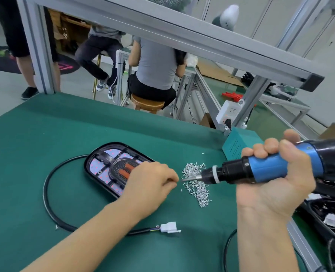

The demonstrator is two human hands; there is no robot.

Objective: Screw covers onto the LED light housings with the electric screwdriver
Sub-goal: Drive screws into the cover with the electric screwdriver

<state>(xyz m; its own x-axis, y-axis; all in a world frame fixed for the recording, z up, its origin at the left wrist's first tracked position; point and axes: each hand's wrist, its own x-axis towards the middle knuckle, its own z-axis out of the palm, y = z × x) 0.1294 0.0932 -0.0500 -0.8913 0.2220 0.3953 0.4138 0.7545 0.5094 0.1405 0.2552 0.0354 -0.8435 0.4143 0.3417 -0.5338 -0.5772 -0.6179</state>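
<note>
Your right hand (274, 173) grips the electric screwdriver (261, 169), tip pointing to 9 o'clock over the screw pile (197, 181). Your left hand (151, 185), fingers pinched together at that tip, rests at 3 o'clock of the LED light housing (107, 165) on the green mat (35, 144); whether it holds a screw, you cannot tell.

Right hand (274, 173) grips the blue electric screwdriver (261, 169), bit over the screw pile (197, 181); left hand (151, 185) pinches something tiny just left of the pile, LED housing (107, 167) further left.
</note>
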